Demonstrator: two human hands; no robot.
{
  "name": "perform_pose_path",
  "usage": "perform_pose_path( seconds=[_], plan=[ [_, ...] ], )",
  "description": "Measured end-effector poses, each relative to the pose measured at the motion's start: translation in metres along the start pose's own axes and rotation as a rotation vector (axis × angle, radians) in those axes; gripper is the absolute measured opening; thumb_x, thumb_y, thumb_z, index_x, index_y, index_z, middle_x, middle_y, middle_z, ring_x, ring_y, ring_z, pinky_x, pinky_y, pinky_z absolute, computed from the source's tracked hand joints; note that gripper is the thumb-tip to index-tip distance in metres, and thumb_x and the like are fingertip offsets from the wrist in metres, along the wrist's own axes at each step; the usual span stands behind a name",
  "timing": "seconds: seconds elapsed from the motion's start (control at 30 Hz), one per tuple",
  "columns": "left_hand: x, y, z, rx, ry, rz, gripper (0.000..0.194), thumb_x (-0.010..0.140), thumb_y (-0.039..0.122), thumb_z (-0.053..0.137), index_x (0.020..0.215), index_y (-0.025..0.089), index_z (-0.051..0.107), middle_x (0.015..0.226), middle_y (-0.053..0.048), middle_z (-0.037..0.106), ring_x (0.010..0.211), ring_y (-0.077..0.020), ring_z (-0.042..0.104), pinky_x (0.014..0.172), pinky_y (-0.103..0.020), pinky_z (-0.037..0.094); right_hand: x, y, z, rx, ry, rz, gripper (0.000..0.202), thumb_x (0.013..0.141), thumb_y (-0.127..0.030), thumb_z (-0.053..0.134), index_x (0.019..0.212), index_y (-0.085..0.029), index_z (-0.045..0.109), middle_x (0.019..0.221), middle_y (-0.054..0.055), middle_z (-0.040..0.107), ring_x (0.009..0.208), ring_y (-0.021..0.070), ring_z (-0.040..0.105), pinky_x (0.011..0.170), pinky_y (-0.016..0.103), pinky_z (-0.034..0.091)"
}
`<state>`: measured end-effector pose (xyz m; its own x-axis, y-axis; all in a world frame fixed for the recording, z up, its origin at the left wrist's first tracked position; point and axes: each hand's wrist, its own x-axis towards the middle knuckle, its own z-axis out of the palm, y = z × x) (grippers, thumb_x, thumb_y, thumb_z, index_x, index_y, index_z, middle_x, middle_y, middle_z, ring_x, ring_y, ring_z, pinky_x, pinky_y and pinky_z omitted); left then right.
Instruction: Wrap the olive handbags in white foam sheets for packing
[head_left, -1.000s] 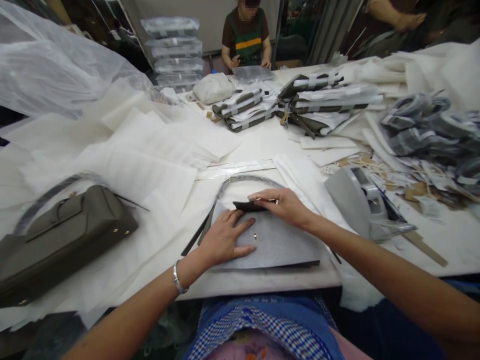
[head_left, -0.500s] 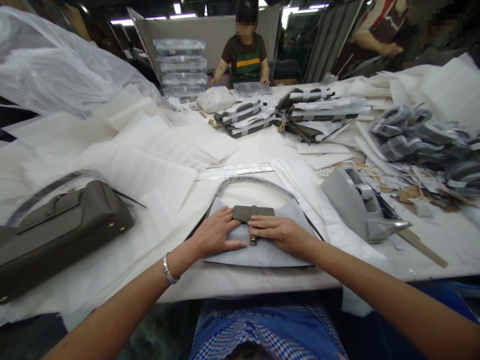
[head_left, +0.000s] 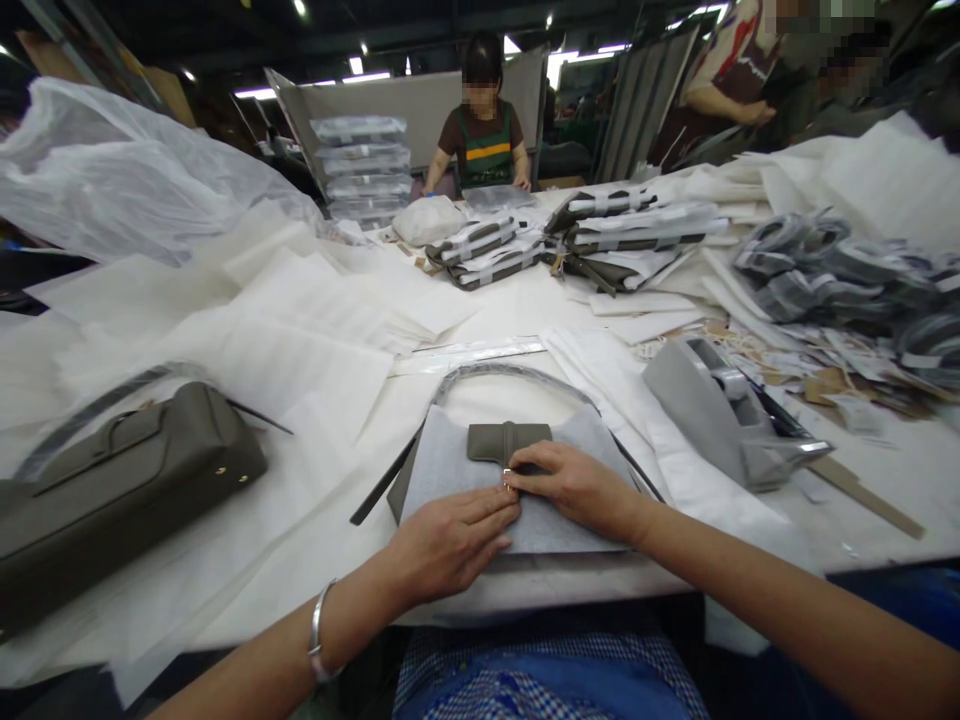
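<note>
A grey handbag wrapped in pale grey paper (head_left: 450, 465) lies flat at the table's near edge, its olive flap tab (head_left: 508, 441) folded down over the front and its wrapped handle (head_left: 510, 374) arching behind. My left hand (head_left: 450, 540) presses flat on the paper over the bag's lower front. My right hand (head_left: 574, 485) rests beside it, fingertips pinching at the small metal clasp below the tab. The two hands nearly touch at the clasp.
Another olive handbag (head_left: 127, 490) lies at the left on white tissue sheets (head_left: 300, 330). A grey tape dispenser (head_left: 712, 410) stands at the right. Wrapped bags (head_left: 600, 235) are piled at the far side, where a person (head_left: 484, 130) sits. Wrapped straps (head_left: 840, 270) heap at the right.
The olive tab was lifted, then folded down onto the bag's front. My left hand slid lower and nearer; my right hand came down to the clasp. The view tilted upward.
</note>
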<state>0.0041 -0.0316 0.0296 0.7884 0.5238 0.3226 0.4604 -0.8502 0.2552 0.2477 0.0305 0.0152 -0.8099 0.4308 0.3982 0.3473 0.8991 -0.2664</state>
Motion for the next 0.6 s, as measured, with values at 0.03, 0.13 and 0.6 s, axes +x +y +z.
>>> perform_pose_path(
  seconds=[0.03,0.13,0.6],
  plan=[
    [-0.002,0.000,0.001,-0.019,-0.012,-0.015,0.038,0.102,0.023,0.045,0.137,0.011,0.051,0.138,-0.012,0.059,0.131,-0.0196,0.053,0.111,-0.034,0.047,0.003,0.000,-0.001,-0.025,-0.021,-0.017,0.028,0.101,-0.022,0.048,0.121,-0.020,0.068,0.114,0.011,0.068,0.102,0.0198,0.061,0.088,0.035,0.052],
    [-0.009,-0.003,0.005,-0.020,-0.008,0.003,0.042,0.100,0.024,0.048,0.140,0.012,0.049,0.140,-0.011,0.058,0.133,-0.0195,0.051,0.112,-0.033,0.045,0.015,0.003,-0.008,-0.121,-0.109,-0.134,0.023,0.100,-0.022,0.049,0.108,-0.016,0.070,0.101,0.008,0.070,0.093,0.0192,0.061,0.082,0.032,0.051],
    [-0.009,-0.022,0.017,0.291,0.189,0.234,0.031,0.101,0.027,0.049,0.124,0.015,0.066,0.122,-0.004,0.071,0.112,-0.0151,0.067,0.103,-0.020,0.047,0.070,0.032,-0.022,0.365,-0.553,-0.107,0.008,0.086,-0.017,0.070,0.078,-0.017,0.070,0.080,-0.003,0.059,0.076,0.0109,0.060,0.068,0.020,0.044]
  ],
)
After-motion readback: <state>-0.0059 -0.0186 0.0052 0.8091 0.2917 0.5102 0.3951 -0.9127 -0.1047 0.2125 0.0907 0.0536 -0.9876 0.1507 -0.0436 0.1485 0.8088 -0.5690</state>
